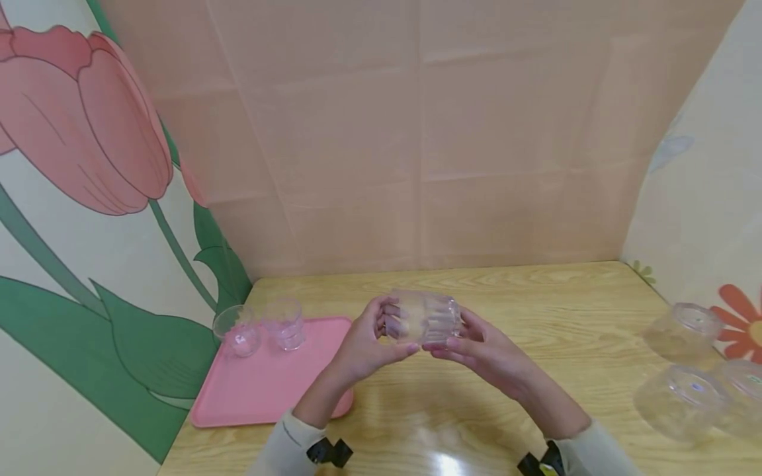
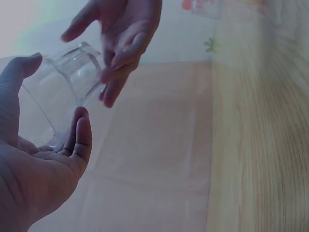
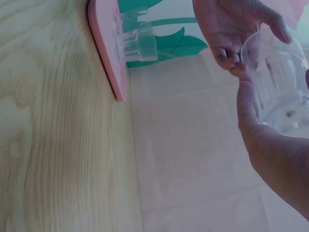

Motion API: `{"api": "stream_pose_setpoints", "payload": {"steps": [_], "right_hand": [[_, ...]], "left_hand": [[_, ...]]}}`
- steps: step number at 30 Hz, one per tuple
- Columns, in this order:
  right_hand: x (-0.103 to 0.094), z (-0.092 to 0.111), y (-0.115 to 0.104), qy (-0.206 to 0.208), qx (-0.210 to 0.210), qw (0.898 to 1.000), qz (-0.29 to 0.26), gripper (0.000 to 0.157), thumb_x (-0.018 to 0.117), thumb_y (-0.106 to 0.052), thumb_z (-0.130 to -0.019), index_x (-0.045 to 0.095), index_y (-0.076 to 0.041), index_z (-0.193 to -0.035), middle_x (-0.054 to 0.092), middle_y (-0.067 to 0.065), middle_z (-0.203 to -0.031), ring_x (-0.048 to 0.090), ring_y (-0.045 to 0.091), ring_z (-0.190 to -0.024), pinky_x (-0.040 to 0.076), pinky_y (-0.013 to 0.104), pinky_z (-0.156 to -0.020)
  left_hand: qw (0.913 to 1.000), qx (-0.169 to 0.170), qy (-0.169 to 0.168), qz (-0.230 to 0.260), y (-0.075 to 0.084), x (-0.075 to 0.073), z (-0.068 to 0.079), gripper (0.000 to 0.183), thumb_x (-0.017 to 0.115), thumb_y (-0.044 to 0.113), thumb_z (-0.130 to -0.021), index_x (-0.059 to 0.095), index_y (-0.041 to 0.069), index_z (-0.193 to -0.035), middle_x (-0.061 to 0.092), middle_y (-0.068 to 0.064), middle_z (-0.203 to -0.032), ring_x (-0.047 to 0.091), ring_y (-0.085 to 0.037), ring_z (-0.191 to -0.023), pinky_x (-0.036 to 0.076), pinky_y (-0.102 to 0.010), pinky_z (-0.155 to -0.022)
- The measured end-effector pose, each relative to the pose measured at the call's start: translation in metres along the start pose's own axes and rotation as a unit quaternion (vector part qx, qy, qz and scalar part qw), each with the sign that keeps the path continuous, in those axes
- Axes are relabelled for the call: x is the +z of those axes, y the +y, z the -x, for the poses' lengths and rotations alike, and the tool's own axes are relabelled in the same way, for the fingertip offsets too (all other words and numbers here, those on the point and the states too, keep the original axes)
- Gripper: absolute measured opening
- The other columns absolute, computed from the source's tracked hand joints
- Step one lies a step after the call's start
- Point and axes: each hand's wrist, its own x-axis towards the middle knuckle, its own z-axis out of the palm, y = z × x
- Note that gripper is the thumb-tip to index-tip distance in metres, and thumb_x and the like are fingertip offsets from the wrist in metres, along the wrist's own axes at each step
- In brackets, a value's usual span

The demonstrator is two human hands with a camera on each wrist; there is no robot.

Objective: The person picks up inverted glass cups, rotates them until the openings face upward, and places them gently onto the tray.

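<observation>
Both hands hold one clear drinking glass (image 1: pixel 424 318) on its side above the table, its wide rim toward the left and its thick faceted base toward the right. My left hand (image 1: pixel 370 344) grips the rim end, thumb in front and fingers behind. Around the base end, my right hand (image 1: pixel 491 357) holds with thumb and fingers. In the left wrist view the glass (image 2: pixel 72 72) spans the space between the hands, the left fingers curled beneath it. The right wrist view shows its faceted base half of the glass (image 3: pixel 280 82) by the right fingers.
To the left, a pink tray (image 1: pixel 268 396) carries two upright clear glasses, one (image 1: pixel 288 330) beside the other (image 1: pixel 241 337). Three glasses stand upside down at the right: one at the back (image 1: pixel 684 330), two nearer, including this glass (image 1: pixel 678 403). Walls border the wooden table (image 1: pixel 553 311).
</observation>
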Motion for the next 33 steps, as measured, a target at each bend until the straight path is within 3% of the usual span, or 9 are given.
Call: {"api": "stream_pose_setpoints", "payload": {"steps": [6,13,21,28,33], "right_hand": [[-0.009,0.009,0.000,0.032,0.034,0.997,0.064,0.070,0.054,-0.008,-0.104,0.013,-0.004,-0.160,0.044,0.024,-0.149,0.060,0.031,-0.125,0.050,0.039,-0.105],[-0.020,0.023,-0.005,0.089,0.056,0.981,0.164,0.063,0.058,-0.017,-0.104,0.026,-0.009,-0.157,0.038,0.024,-0.155,0.062,0.030,-0.124,0.051,0.034,-0.103],[-0.039,0.048,-0.017,0.135,0.055,0.951,0.274,0.060,0.061,-0.022,-0.103,0.033,-0.013,-0.155,0.048,0.016,-0.151,0.066,0.020,-0.120,0.046,0.024,-0.099],[-0.053,0.061,-0.030,0.147,0.039,0.937,0.316,0.061,0.059,-0.021,-0.104,0.031,-0.008,-0.156,0.049,0.018,-0.148,0.066,0.012,-0.116,0.049,0.018,-0.093],[-0.061,0.070,-0.039,0.154,0.043,0.910,0.383,0.060,0.060,-0.025,-0.103,0.034,-0.008,-0.154,0.051,0.019,-0.146,0.062,-0.002,-0.113,0.051,0.019,-0.089]], "left_hand": [[0.9995,0.006,0.007,-0.031,0.000,-0.007,0.002,0.080,0.087,0.027,-0.079,0.044,0.013,-0.145,0.061,-0.006,-0.120,0.061,-0.019,-0.101,0.052,-0.043,-0.092],[0.9981,0.000,0.006,-0.061,-0.001,-0.015,0.003,0.083,0.089,0.032,-0.078,0.044,0.017,-0.145,0.058,-0.005,-0.126,0.060,-0.019,-0.101,0.051,-0.043,-0.095],[0.9932,-0.034,0.003,-0.111,-0.002,-0.024,0.003,0.086,0.089,0.040,-0.076,0.045,0.018,-0.145,0.058,-0.006,-0.126,0.059,-0.018,-0.100,0.053,-0.039,-0.090],[0.9855,-0.055,0.004,-0.161,-0.003,-0.033,0.004,0.090,0.089,0.043,-0.075,0.044,0.013,-0.147,0.059,-0.003,-0.120,0.059,-0.018,-0.097,0.053,-0.038,-0.083],[0.9781,-0.079,-0.005,-0.192,-0.002,-0.038,0.008,0.092,0.087,0.049,-0.076,0.043,0.014,-0.148,0.059,-0.003,-0.121,0.059,-0.020,-0.102,0.054,-0.039,-0.081]]}}
